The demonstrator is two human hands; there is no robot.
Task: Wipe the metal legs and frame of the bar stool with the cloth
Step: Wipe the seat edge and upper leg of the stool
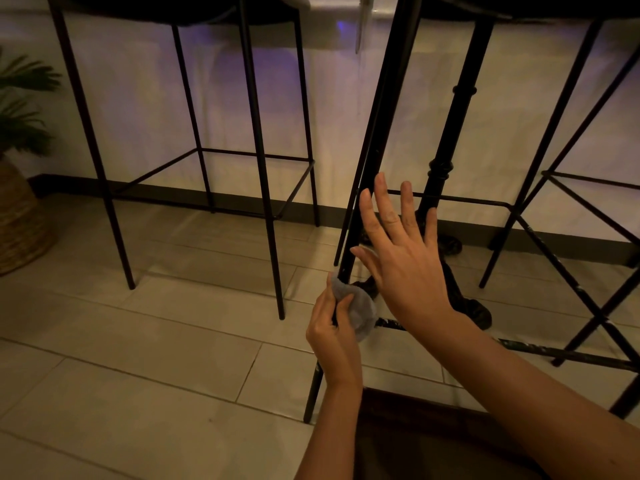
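My left hand [332,336] clamps the grey cloth [360,308] around the near bar stool's [372,140] thin black metal leg, low down. My right hand [403,258] is spread, holding nothing. Three stools visible.

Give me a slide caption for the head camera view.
Left hand holds a grey cloth against a black stool leg; right hand open beside it.
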